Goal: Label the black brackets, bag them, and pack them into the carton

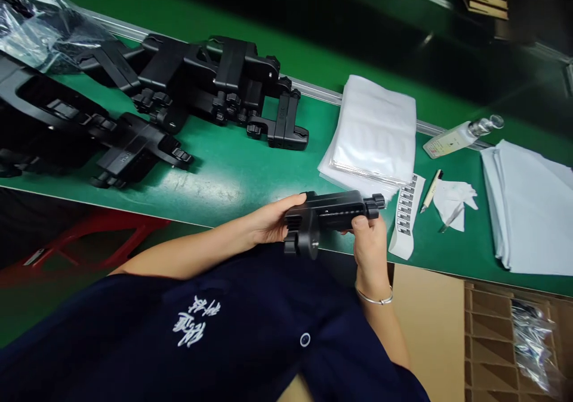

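Between my two hands is a black plastic clamp-like bracket [338, 205] with ribbed knobs at both ends, held just over the table's front edge. My left hand [273, 218] grips its left end, thumb on top and the other fingers underneath, partly hidden. Around the right end, my right hand [369, 241] is closed with the thumb against the side near a knob. Several similar black brackets [228, 71] lie piled on the left of the table. Just beyond the held piece sits a stack of clear plastic bags [376, 130].
On the green table [215, 181] are a sticker strip [405, 217], a pen [431, 191], crumpled white paper [454, 202], a pump bottle [461, 138] and folded white cloths [530, 211]. Below right stands a divided cardboard box [490, 330]. A red stool [94, 235] is lower left.
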Demonstrator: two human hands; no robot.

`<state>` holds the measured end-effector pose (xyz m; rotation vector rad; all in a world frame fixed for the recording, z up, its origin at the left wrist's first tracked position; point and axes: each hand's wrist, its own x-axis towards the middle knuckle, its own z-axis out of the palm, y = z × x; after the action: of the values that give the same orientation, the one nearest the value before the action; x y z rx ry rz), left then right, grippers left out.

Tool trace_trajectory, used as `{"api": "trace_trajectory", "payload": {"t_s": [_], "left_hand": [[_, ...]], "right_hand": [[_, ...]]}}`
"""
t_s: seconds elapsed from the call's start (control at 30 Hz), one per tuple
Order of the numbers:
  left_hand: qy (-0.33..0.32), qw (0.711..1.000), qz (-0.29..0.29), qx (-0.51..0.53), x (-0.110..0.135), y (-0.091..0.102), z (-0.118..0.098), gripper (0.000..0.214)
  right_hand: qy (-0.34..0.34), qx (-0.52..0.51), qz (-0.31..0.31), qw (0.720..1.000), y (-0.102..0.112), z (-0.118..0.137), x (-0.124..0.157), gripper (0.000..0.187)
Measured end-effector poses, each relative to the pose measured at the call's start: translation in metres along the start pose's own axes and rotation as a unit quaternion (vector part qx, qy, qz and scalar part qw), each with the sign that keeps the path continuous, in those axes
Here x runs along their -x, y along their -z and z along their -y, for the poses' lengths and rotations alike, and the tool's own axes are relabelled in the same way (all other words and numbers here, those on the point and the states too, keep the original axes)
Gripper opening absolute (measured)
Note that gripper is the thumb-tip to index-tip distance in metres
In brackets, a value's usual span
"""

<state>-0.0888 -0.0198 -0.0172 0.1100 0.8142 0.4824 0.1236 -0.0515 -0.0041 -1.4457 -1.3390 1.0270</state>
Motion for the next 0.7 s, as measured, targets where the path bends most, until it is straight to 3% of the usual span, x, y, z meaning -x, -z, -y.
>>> {"api": "trace_trajectory", "payload": {"t_s": [0.07, 0.17, 0.23, 0.3, 0.4, 0.47, 0.53, 0.6, 0.67, 0.7], "left_hand": [[-0.024, 1.0, -0.019, -0.003, -0.009, 0.008, -0.004, 0.028], [-0.055, 0.998, -0.025, -0.002, -0.025, 0.015, -0.011, 0.027], [-0.053, 0.998, -0.016, 0.003, -0.031, 0.013, -0.016, 0.029], [-0.044, 0.999, -0.014, 0.007, -0.034, 0.01, -0.018, 0.032], [-0.038, 0.999, -0.02, 0.007, -0.035, 0.003, -0.017, 0.037], [-0.026, 0.999, -0.033, -0.001, -0.036, 0.001, -0.016, 0.042], [-0.016, 0.998, -0.054, -0.01, -0.039, -0.001, -0.015, 0.045], [-0.018, 0.997, -0.072, -0.017, -0.041, -0.002, -0.015, 0.044], [-0.016, 0.996, -0.079, -0.025, -0.043, -0.004, -0.014, 0.042], [-0.013, 0.996, -0.078, -0.029, -0.044, -0.006, -0.014, 0.04]], "right_hand": [[0.075, 0.115, -0.014, 0.99, -0.005, 0.01, 0.002, 0.056], [0.208, 0.285, -0.022, 0.936, -0.018, 0.021, 0.004, 0.061], [0.265, 0.341, -0.032, 0.901, -0.028, 0.025, 0.004, 0.06], [0.286, 0.368, -0.041, 0.884, -0.035, 0.028, 0.004, 0.061], [0.274, 0.373, -0.018, 0.887, -0.031, 0.032, 0.004, 0.066], [0.246, 0.346, 0.02, 0.905, -0.011, 0.031, 0.005, 0.068], [0.185, 0.306, 0.01, 0.934, 0.024, 0.023, 0.01, 0.065], [0.092, 0.284, -0.088, 0.95, 0.066, 0.006, 0.017, 0.055], [0.001, 0.3, -0.216, 0.929, 0.103, -0.012, 0.026, 0.046], [-0.027, 0.292, -0.25, 0.923, 0.115, -0.02, 0.03, 0.043]]}}
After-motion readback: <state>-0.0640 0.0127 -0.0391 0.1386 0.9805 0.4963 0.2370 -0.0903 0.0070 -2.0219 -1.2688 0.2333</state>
